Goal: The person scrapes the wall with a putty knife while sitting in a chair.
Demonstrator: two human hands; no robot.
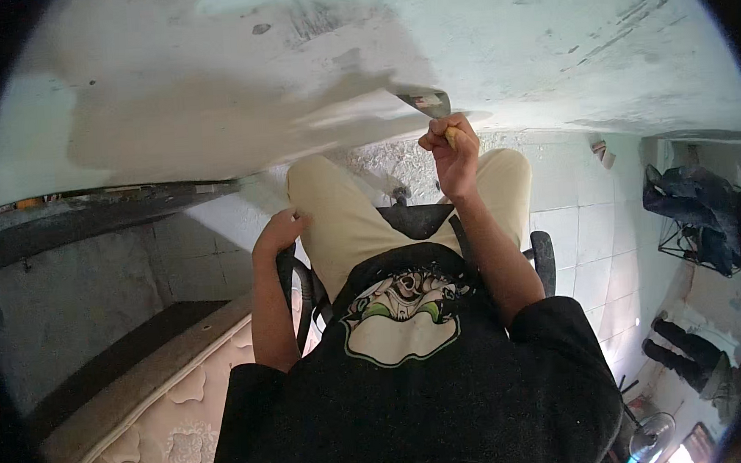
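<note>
My right hand [452, 146] is closed around the yellowish handle of a trowel [429, 102]. Its flat, tapered metal blade points up and left, against or very close to the pale, patchy wall [235, 104] in front of me. From this angle I cannot tell whether the blade presses on the surface. My left hand [281, 232] holds nothing and rests by the left armrest of the chair, its loosely bent fingers touching my beige trousers [340, 225].
I sit in a black chair with armrests [544, 263]. Pale flakes [366, 165] litter the tiled floor at the wall's foot. A patterned mattress [179, 438] lies at lower left, below a dark ledge [90, 223]. Dark clothes [696, 211] hang over a rack at right.
</note>
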